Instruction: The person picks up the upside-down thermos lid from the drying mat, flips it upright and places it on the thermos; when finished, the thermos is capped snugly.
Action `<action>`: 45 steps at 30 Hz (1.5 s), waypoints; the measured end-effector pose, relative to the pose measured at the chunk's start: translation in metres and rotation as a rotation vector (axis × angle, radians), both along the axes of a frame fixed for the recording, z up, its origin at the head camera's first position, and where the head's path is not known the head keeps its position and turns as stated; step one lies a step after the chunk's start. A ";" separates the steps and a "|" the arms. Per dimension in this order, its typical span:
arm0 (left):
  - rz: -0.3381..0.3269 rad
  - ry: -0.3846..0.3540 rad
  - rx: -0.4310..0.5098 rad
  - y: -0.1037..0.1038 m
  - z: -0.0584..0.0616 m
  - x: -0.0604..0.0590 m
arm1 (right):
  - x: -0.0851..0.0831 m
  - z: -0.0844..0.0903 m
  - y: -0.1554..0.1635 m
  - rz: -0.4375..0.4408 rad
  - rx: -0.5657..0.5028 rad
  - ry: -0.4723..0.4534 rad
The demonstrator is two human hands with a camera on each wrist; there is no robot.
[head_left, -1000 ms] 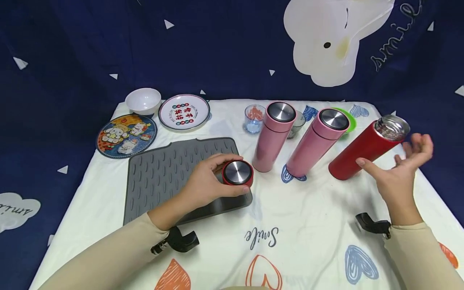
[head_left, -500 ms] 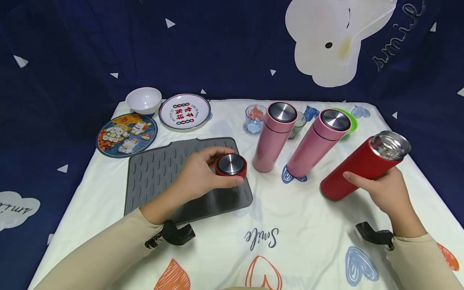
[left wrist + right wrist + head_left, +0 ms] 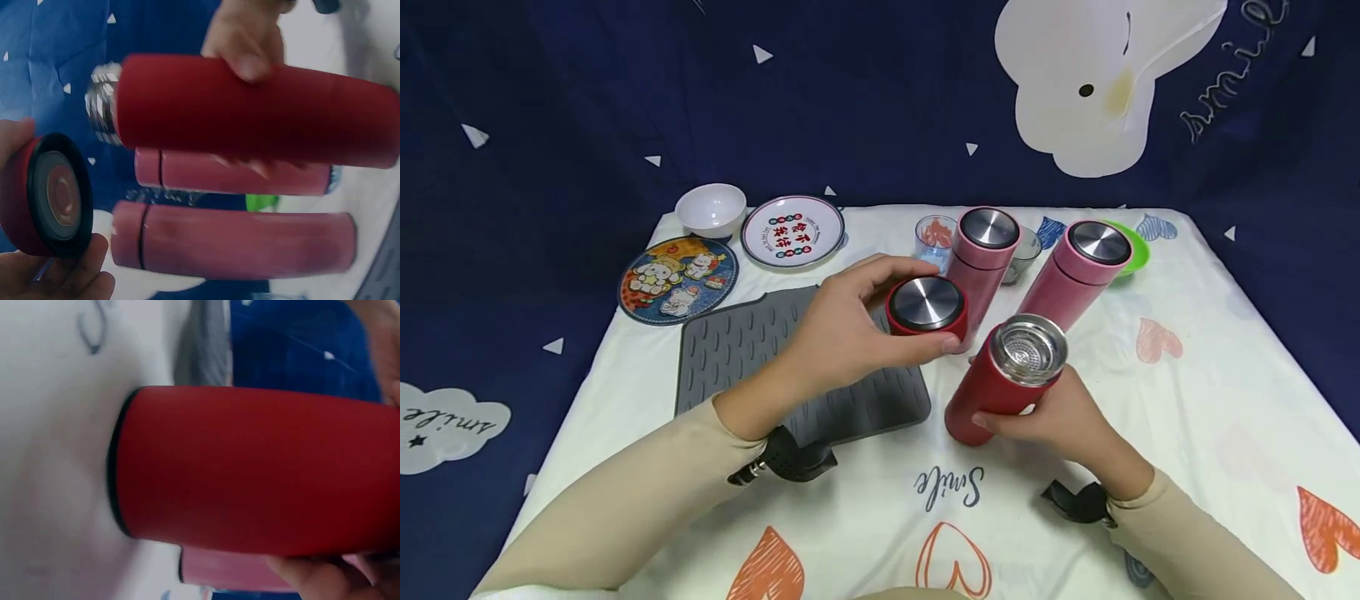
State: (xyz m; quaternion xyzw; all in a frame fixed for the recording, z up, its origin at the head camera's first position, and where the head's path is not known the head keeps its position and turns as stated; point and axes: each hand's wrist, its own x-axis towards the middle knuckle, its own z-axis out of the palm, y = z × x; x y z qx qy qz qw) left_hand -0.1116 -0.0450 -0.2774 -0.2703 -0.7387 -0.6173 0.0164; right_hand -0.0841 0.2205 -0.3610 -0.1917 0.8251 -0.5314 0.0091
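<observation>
In my right hand (image 3: 1060, 421) I hold the red thermos flask (image 3: 1000, 383), a matte red cylinder with its lid off, so the bare steel neck and the perforated strainer inside its mouth show. It stands tilted, mouth leaning up towards me, its base just in front of the nearer pink flask (image 3: 981, 271) and to that flask's right. My fingers wrap its lower body. In my left hand (image 3: 850, 329) I pinch the red lid (image 3: 927, 307), a short round cap with a brushed steel top, steel face up, right against the front of that pink flask and just left of the open mouth.
</observation>
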 end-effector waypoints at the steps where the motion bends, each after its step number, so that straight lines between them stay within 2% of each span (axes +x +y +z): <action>1: -0.017 0.023 0.014 0.003 0.003 0.001 | 0.001 0.000 -0.003 0.002 0.001 0.002; 4: -0.055 0.099 0.040 0.015 0.011 0.001 | 0.004 0.006 -0.010 0.024 -0.010 0.022; 6: -0.054 0.161 0.026 0.026 0.016 0.001 | 0.006 0.012 -0.012 0.040 -0.021 0.029; 8: -0.022 0.218 -0.050 0.037 0.019 0.001 | 0.008 0.017 -0.014 0.042 -0.019 0.029; 11: 0.041 0.280 -0.225 0.052 0.022 0.003 | 0.009 0.021 -0.016 0.038 -0.008 0.014; 14: 0.049 0.293 -0.358 0.062 0.020 0.003 | 0.009 0.021 -0.018 0.024 0.020 0.035; 16: 0.026 0.268 -0.394 0.064 0.016 0.002 | 0.008 0.020 -0.019 0.028 0.019 0.061; 19: -0.047 0.175 -0.339 0.063 0.008 -0.001 | 0.008 0.019 -0.020 0.030 0.021 0.088; 22: -0.161 0.044 -0.228 0.058 0.001 -0.005 | 0.009 0.018 -0.020 0.041 0.009 0.063; 24: -0.235 0.006 -0.180 0.058 -0.003 -0.007 | 0.010 0.018 -0.019 0.042 0.002 0.048; 26: -0.256 0.013 -0.202 0.059 -0.006 -0.008 | 0.010 0.018 -0.018 0.045 0.012 0.069; 28: -0.233 0.067 -0.229 0.062 -0.008 -0.008 | 0.008 0.016 -0.016 0.059 0.019 0.097; 31: -0.218 0.124 -0.208 0.065 -0.013 -0.008 | 0.004 0.011 -0.014 0.086 0.001 0.108; 33: -0.243 0.140 -0.165 0.066 -0.015 -0.009 | 0.000 0.004 -0.011 0.091 -0.011 0.088; 35: -0.258 0.135 -0.151 0.066 -0.017 -0.010 | -0.003 -0.003 -0.008 0.088 -0.016 0.076; 37: -0.239 0.146 -0.162 0.067 -0.018 -0.011 | -0.005 -0.010 -0.006 0.083 -0.008 0.072; 43: -0.313 0.066 -0.105 0.065 -0.017 -0.018 | -0.009 -0.014 -0.005 0.104 -0.018 0.047; 45: -0.296 0.078 -0.101 0.065 -0.019 -0.017 | -0.010 -0.014 -0.005 0.115 -0.017 0.036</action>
